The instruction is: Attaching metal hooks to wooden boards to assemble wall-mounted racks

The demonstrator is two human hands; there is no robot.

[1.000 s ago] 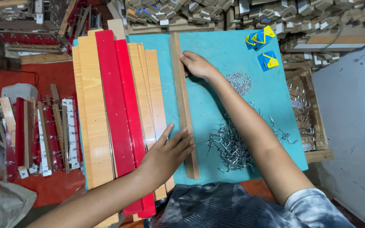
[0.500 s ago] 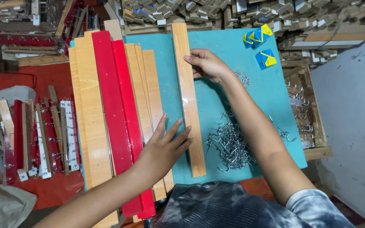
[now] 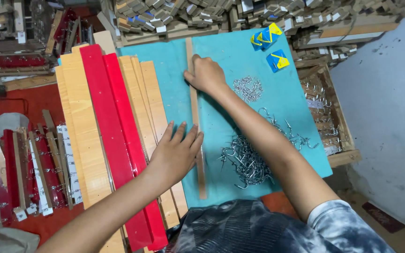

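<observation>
Strip turned up on edge between my two hands

Half a second back the wooden strip point(image 3: 196, 122) lay with its broad face up on the teal mat point(image 3: 240, 61); now I see only its narrow edge, running lengthwise from the mat's far end to its near edge. My right hand point(image 3: 206, 75) has curled over the far part, fingers bent around the strip and gripping it, where before it rested beside the strip. My left hand point(image 3: 176, 154) lies flat, fingers spread and loose, fingertips pressing the strip's near part from the left, much as before. The pile of metal hooks point(image 3: 249, 159) sits just right of the strip, the red and pale boards point(image 3: 113, 136) stacked to its left.
</observation>
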